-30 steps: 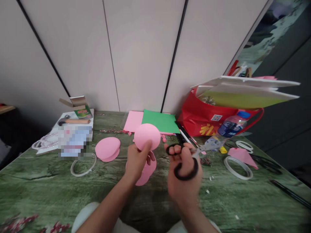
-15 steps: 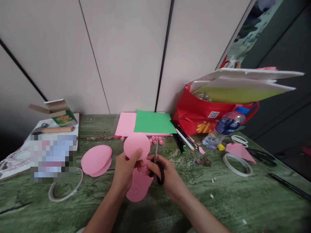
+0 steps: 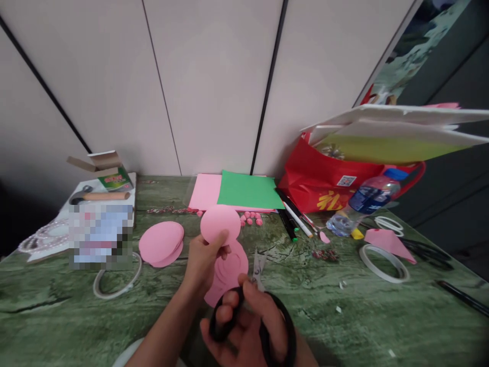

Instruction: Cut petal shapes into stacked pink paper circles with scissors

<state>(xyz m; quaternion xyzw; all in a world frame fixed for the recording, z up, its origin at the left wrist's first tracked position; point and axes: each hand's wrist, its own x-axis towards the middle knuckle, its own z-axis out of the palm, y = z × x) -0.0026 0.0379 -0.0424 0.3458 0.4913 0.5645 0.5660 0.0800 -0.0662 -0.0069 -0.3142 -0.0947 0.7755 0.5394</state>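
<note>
A blocky blur (image 3: 101,237) hides whatever lies below the hammer (image 3: 103,196). The left hand (image 3: 204,260), thumb and fingers closed, pinches the pink disc (image 3: 219,224), covering its lower edge. Nearer me, the right hand (image 3: 255,321), loosely curled, grips scissors (image 3: 260,270), blades smeared. The red bag (image 3: 317,178) reads "礼"; the bottle (image 3: 369,199) label I can't read.

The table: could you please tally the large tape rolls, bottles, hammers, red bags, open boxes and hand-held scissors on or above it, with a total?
Large tape rolls: 2 (left roll, right roll)
Bottle: 1
Hammer: 1
Red bag: 1
Open box: 1
Hand-held scissors: 1
Total: 7
</note>
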